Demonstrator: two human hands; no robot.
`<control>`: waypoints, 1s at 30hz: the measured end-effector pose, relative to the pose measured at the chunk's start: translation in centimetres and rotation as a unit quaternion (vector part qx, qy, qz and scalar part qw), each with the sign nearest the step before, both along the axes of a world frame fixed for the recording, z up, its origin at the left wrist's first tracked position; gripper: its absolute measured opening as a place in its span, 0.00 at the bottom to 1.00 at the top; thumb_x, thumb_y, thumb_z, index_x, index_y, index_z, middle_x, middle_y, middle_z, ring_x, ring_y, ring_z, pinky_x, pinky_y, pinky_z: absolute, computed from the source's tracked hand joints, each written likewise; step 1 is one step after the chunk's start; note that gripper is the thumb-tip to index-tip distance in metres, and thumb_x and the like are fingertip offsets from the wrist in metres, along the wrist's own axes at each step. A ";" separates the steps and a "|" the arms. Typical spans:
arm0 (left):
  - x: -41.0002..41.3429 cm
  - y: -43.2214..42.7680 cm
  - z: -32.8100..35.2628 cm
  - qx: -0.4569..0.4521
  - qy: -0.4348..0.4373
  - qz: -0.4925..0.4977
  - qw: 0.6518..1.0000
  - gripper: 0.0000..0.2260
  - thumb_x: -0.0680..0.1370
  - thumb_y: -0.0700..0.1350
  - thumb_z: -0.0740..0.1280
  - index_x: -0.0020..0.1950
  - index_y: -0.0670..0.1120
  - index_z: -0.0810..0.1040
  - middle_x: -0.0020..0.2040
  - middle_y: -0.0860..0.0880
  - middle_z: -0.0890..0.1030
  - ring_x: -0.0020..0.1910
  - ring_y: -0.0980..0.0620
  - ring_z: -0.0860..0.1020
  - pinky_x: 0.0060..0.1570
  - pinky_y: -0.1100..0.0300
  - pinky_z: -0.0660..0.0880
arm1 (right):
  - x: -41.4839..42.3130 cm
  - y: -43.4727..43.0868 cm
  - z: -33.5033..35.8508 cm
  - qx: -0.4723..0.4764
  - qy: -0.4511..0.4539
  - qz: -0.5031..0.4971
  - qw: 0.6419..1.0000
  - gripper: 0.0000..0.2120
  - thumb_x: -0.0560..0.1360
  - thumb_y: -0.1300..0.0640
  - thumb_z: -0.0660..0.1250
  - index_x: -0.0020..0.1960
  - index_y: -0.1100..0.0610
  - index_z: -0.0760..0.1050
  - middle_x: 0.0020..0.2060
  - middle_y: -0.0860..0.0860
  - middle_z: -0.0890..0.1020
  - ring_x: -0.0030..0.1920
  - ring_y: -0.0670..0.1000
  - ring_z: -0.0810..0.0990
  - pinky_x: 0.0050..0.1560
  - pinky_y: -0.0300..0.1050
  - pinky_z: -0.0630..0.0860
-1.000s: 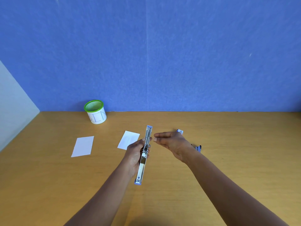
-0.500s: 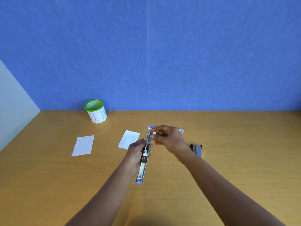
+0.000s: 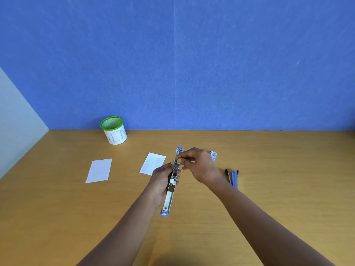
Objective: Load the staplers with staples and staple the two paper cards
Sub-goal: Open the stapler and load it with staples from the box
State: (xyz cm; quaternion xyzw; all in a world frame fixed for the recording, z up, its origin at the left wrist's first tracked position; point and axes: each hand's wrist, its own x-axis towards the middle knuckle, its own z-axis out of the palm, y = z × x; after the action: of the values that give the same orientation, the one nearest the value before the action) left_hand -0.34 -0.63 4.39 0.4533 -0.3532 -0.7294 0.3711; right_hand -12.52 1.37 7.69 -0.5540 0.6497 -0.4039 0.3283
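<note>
While gripped by the left hand [image 3: 161,181], opened stapler [image 3: 169,197] pinched by right hand [image 3: 201,166].

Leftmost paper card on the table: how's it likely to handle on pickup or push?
The paper card lies flat on the table with no raised edge, so pinching it is probably hard; it likely slides when pushed. It looks thin, so probably light and somewhat floppy.

One head-worn camera looks forward and down across the table [image 3: 57,217] to the wall [image 3: 192,64]; left hand [image 3: 163,182] and right hand [image 3: 200,167] are close, central.
</note>
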 end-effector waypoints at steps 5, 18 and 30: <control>0.0 0.1 0.0 0.002 -0.003 0.002 1.000 0.09 0.78 0.43 0.63 0.39 0.43 0.78 0.32 0.48 0.73 0.25 0.55 0.70 0.23 0.66 0.68 | -0.2 0.1 -0.2 0.007 0.022 0.001 1.000 0.08 0.75 0.64 0.66 0.52 0.59 0.81 0.49 0.54 0.83 0.38 0.48 0.80 0.36 0.27 0.75; 0.0 0.1 0.0 0.004 -0.008 0.007 1.000 0.09 0.78 0.41 0.62 0.41 0.43 0.78 0.28 0.50 0.77 0.23 0.57 0.72 0.23 0.66 0.68 | 0.1 -0.1 -0.1 -0.010 0.128 0.001 0.992 0.08 0.75 0.63 0.65 0.51 0.60 0.81 0.50 0.55 0.80 0.49 0.51 0.78 0.43 0.30 0.67; -0.2 0.3 0.0 -0.002 -0.037 0.017 0.999 0.10 0.79 0.41 0.62 0.39 0.43 0.78 0.26 0.50 0.77 0.23 0.56 0.72 0.23 0.66 0.69 | 0.3 -0.2 0.2 0.008 0.211 0.026 0.977 0.09 0.76 0.62 0.63 0.52 0.59 0.81 0.50 0.55 0.81 0.50 0.52 0.78 0.48 0.38 0.70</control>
State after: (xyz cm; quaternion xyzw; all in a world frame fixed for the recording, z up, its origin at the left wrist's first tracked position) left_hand -0.51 -0.33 4.40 0.4853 -0.3604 -0.7049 0.3711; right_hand -12.22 1.14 7.87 -0.6407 0.6930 -0.2644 0.1982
